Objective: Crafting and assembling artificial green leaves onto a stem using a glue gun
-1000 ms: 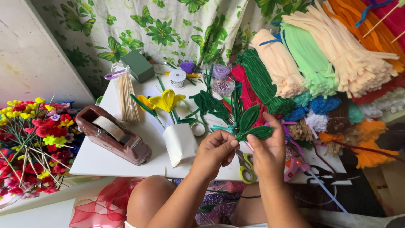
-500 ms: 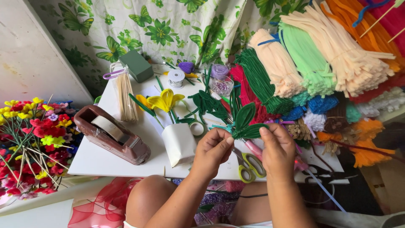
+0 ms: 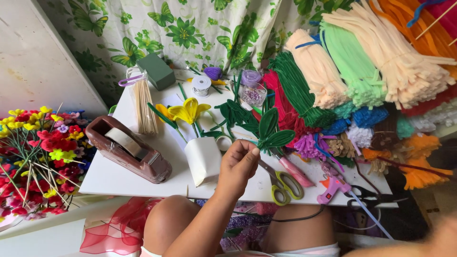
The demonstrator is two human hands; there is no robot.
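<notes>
Your left hand (image 3: 239, 162) is pinching the green pipe-cleaner leaf sprig (image 3: 270, 132) above the white table (image 3: 109, 178); your right hand (image 3: 431, 242), blurred, is probably empty.

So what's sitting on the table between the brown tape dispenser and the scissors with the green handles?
In the head view, a small white paper cup lies between the tape dispenser and the scissors; the left hand, pinching green leaves, hovers there too.
</notes>
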